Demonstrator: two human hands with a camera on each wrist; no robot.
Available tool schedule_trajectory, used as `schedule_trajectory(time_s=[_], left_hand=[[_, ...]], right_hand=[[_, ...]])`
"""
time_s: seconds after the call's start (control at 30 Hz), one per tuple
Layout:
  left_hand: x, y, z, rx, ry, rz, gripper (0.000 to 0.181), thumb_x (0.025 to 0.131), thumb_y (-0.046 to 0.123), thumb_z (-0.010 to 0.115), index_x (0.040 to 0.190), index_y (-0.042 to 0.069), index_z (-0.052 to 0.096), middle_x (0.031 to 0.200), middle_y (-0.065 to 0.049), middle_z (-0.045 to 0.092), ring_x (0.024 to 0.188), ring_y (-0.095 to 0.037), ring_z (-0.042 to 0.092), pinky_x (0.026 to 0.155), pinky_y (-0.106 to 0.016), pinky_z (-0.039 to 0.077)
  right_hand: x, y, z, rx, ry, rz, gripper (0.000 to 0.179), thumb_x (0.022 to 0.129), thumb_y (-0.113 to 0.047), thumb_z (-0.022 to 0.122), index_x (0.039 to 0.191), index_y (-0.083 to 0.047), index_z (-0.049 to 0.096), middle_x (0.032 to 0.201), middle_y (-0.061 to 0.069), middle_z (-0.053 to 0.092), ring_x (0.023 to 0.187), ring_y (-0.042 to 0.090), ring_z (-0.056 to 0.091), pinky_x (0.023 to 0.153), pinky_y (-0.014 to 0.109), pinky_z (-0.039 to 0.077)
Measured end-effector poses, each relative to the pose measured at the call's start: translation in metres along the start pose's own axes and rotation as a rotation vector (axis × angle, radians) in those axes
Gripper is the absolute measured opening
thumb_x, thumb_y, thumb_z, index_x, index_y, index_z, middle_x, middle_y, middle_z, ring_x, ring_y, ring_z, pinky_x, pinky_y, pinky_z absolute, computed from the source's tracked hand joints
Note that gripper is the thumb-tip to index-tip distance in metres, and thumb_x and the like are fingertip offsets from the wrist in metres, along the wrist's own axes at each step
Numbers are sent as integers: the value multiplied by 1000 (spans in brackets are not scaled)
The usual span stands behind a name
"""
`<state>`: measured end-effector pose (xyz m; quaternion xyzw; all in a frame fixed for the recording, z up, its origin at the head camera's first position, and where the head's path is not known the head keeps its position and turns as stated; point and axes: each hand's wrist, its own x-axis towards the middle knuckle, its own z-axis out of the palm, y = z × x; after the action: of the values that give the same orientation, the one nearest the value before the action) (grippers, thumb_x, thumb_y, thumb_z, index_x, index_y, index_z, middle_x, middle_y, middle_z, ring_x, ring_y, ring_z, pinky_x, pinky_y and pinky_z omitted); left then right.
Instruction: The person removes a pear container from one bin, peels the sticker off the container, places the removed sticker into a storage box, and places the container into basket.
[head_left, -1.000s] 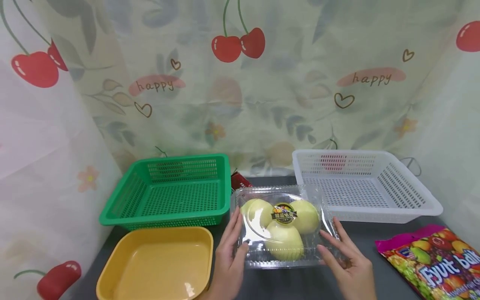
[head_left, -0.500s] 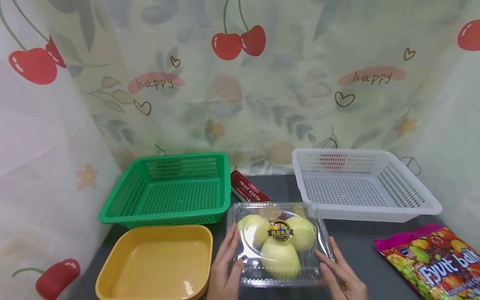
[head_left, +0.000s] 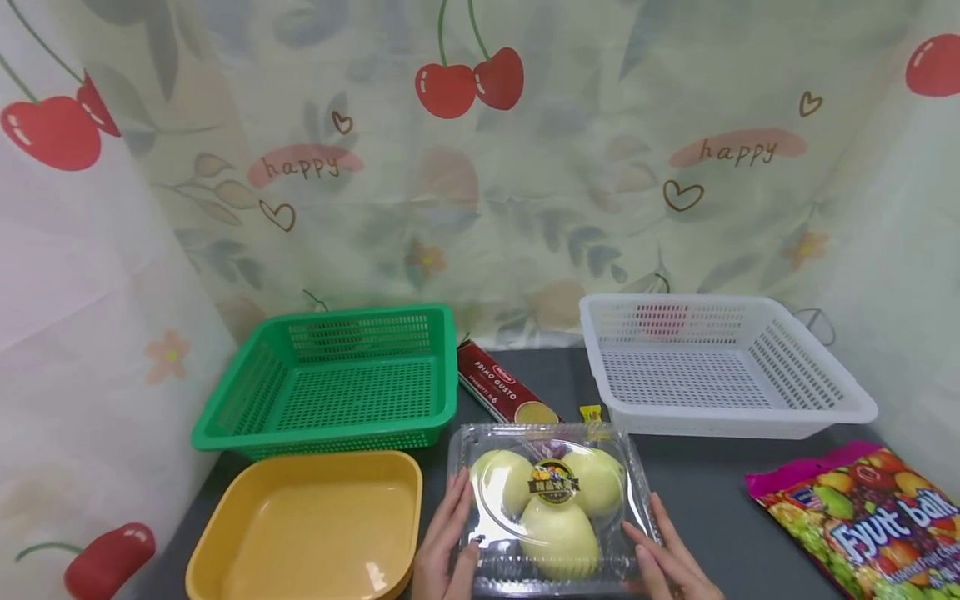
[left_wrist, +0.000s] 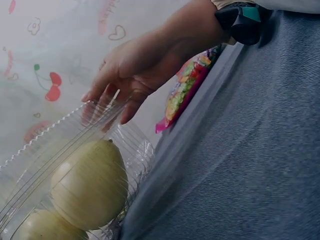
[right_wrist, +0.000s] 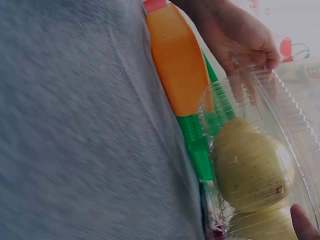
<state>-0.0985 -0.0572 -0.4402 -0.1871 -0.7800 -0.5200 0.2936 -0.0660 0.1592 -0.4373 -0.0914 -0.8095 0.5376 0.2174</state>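
A clear plastic fruit box [head_left: 553,503] with a ridged rim and a dark round label is at the lower middle of the head view. Inside are several large, pale yellow-green fruits [head_left: 558,542]. My left hand [head_left: 444,546] grips the left side, thumb over the lid edge. On the opposite side my right hand [head_left: 671,558] holds the rim. The left wrist view looks across the box to the right hand [left_wrist: 132,75], whose thumb and fingers pinch the rim. In the right wrist view, the left hand [right_wrist: 240,37] grips the other rim.
A green basket [head_left: 450,400] stands at the back left, with a yellow tray [head_left: 416,517] before it. A white basket [head_left: 720,421] is at the back right. Behind the box lie a red spaghetti pack [head_left: 495,379] and small yellow packet [head_left: 591,413]; a candy bag [head_left: 870,521] lies right.
Both hands have brought the fruit box down the head view, toward the person. The red spaghetti pack and small yellow packet behind it have come into view.
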Motion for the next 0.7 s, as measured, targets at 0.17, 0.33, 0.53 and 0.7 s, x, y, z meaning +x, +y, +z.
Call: schedule_trajectory(time_s=[0.17,0.33,0.53,0.7], left_hand=[[-9,-7,1,-10,-3,36,67,68,-17,54,133,-1,49,138,-23,46,139,-5,27,107,-10,21],[-16,-10,0,-17,-21,43,65,70,-15,54,133,1,49,139,-22,45,138,-2,26,106,-10,22],[-19,-10,0,-4,-21,-15,62,73,-12,55,133,2,50,140,-18,46,137,2,26,105,-10,22],[-21,-10,1,-7,-26,-59,58,74,-11,55,130,1,52,139,-17,47,136,6,26,103,-9,23]], right_hand=[[-1,19,-4,-57,-90,-22,27,95,-13,52,112,4,66,146,1,34,72,-6,64,54,18,54],[0,35,0,-98,59,-387,33,75,16,62,98,-5,73,139,-23,38,107,-16,50,79,3,45],[-1,38,4,-89,120,-427,40,72,17,64,96,-13,75,134,-27,41,112,-21,43,82,-2,38],[1,43,7,-68,160,-481,40,68,21,64,92,-8,75,135,-23,43,115,-18,44,88,-1,36]])
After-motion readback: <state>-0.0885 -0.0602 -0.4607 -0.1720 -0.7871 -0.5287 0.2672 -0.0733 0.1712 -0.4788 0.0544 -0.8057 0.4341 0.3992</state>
